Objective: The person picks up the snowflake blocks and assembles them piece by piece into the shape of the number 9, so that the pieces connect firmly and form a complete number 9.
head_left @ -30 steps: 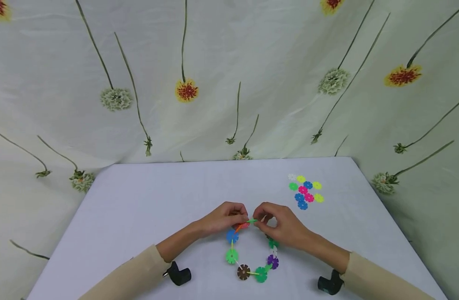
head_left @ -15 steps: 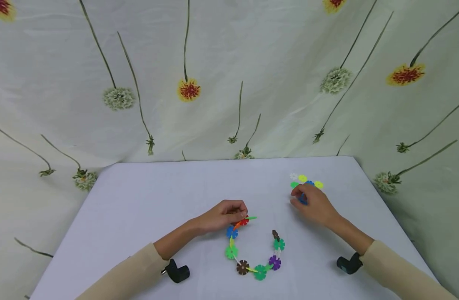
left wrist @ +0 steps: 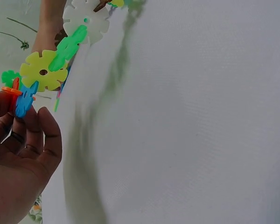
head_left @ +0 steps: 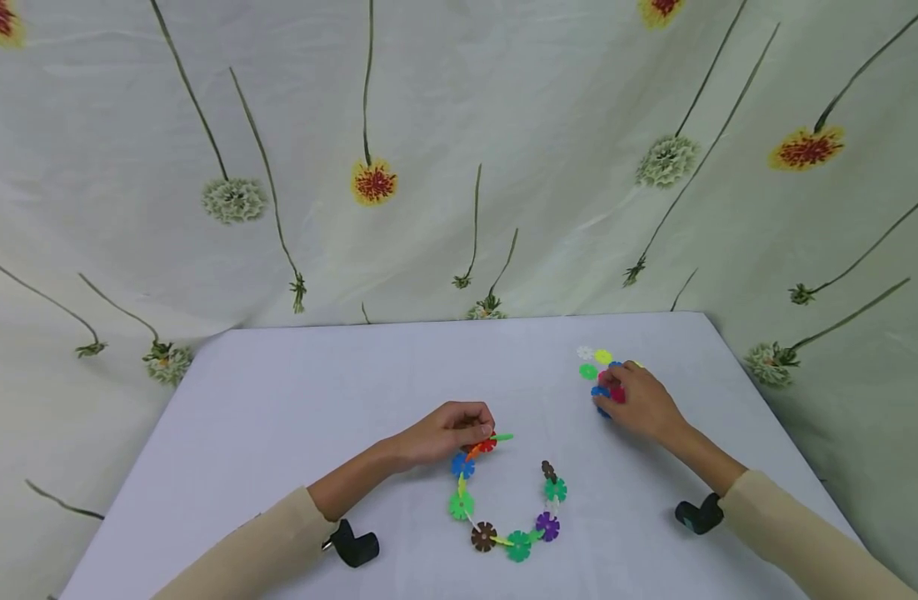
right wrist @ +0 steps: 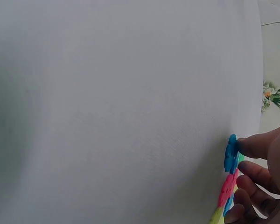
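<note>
My left hand [head_left: 450, 432] pinches the upper left end of a chain of interlocking flower discs [head_left: 462, 505], by a red disc [head_left: 487, 442]. A green disc [head_left: 504, 437] sticks out there, edge-on. In the left wrist view, the thumb and fingers hold the red and orange pieces beside a blue disc [left wrist: 24, 100]. The chain curves in a U on the table and ends at a brown disc [head_left: 546, 469]. Over the loose discs, my right hand [head_left: 642, 402] has its thumb touching a blue disc [right wrist: 231, 154], with a gap between thumb and forefinger.
Loose discs lie at the table's back right: white [head_left: 585, 352], yellow [head_left: 603, 357], green [head_left: 588, 372] and others partly under my right hand. Black wrist-camera parts [head_left: 356, 545] hang by both sleeves. A flower-printed cloth [head_left: 429, 250] rises behind the white table [head_left: 316, 375].
My right hand has left the green disc at the chain's end and moved right and back to the loose discs. The left hand keeps its hold, almost unmoved.
</note>
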The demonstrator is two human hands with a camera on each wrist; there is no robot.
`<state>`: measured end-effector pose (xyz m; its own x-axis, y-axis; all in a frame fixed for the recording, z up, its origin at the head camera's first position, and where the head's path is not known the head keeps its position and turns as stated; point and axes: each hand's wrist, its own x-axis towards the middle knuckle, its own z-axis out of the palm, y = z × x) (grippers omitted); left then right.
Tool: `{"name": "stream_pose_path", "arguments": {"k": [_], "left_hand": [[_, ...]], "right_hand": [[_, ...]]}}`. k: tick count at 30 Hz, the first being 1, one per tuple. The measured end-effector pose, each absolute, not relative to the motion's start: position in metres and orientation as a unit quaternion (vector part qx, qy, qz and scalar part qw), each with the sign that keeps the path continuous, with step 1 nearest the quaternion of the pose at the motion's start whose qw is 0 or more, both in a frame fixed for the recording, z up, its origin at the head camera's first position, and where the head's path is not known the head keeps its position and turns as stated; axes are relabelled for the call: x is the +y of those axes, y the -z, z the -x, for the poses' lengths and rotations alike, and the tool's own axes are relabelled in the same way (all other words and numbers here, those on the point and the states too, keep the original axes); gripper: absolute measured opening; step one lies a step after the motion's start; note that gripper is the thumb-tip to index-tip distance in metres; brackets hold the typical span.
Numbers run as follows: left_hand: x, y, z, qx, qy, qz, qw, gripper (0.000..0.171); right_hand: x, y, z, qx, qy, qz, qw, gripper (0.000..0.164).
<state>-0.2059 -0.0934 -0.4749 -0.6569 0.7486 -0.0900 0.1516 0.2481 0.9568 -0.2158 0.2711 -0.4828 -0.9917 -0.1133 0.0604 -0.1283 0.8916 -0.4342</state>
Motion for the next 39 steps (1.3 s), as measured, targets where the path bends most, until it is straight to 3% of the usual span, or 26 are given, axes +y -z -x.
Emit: {"name": "stream_pose_path", "arguments": {"k": [10,24,39], "left_hand": [[-0.094,0.477,0.205,0.741,-0.533,-0.297,0.279,0.018],[-0.095,0.478,0.203,0.745,-0.534,-0.281,0.283,0.021],[-0.094,0.481,0.204,0.758,-0.531,-0.262,0.274,0.022]], "right_hand": [[0.269,0.485,0.22,-0.97,-0.239,-0.041,0.002,0.041],[0.258,0.492,0.214,-0.931,-0.352,-0.087,0.04,0.012],[0.218,0.477,0.193,-0.824,-0.547,-0.1,-0.109,0.027]]}}
